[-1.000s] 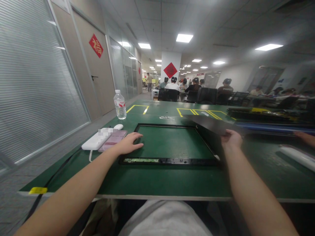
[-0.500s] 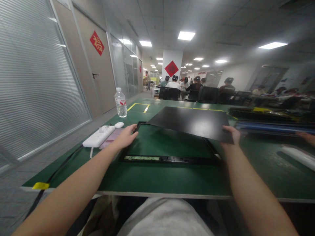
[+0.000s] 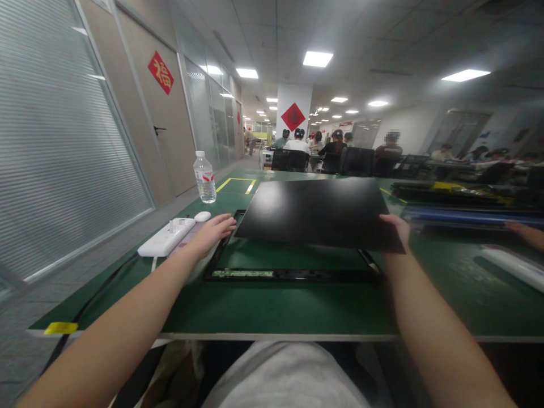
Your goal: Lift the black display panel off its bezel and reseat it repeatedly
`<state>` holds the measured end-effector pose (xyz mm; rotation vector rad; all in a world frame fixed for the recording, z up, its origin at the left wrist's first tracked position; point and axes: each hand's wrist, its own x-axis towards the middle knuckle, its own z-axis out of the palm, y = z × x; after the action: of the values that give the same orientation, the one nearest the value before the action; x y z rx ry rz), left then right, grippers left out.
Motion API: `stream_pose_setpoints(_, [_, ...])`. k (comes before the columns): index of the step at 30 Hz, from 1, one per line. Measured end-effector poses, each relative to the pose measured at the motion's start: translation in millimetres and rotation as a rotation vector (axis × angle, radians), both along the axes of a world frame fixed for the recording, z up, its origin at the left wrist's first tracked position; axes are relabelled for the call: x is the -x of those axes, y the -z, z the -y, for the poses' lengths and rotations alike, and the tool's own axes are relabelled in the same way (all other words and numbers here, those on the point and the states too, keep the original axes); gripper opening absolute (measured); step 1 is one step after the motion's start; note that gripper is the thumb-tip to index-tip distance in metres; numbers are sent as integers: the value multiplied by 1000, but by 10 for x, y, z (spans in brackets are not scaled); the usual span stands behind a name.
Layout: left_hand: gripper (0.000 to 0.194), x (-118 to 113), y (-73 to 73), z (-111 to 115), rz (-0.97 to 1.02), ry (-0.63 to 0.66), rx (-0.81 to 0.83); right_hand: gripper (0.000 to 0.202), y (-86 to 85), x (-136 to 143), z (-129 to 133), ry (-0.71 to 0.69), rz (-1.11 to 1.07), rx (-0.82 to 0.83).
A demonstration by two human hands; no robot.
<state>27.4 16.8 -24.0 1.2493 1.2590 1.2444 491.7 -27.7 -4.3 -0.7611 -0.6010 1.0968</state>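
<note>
My right hand (image 3: 396, 231) grips the right edge of a thin, flat black panel (image 3: 314, 212), thumb on its upper face. The panel hangs tilted over a black rectangular frame (image 3: 323, 276) that lies on the green table. Along the near side of that frame runs a strip of green circuit board (image 3: 243, 273). My left hand (image 3: 216, 231) is open, fingers stretched out at the frame's left side, close to the panel's left edge. Whether its fingertips touch the frame is unclear. The panel hides the far part of the frame.
Left of the frame are a white power strip (image 3: 166, 238), a white mouse-like object (image 3: 203, 216) and a water bottle (image 3: 205, 180). At right lie a long blue roll (image 3: 471, 216), a stack of dark parts (image 3: 450, 195), a white bar (image 3: 514, 266) and another person's hand (image 3: 525, 231).
The panel's left side has swung nearer to me and lower, covering more of the frame. My left hand's fingers have straightened. The right hand keeps its hold.
</note>
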Motion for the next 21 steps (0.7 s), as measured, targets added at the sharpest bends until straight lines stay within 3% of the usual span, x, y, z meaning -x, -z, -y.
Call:
stream_pose_setpoints(3, [44,-16,-35,42,55,17,34,18,-23,15,19,38,57,81])
stream_pose_setpoints(9, [49,2,-58,43,82,-1,50,22,18,20,-32,-60,265,63])
stream_pose_setpoints(15, [57,44,-28,2,110,26,-158,31,98,92,-30,-216,415,153])
stream_pose_setpoints(21, [61,43,-19,24,72,11,-282,46,154,153,-18,-190,445,41])
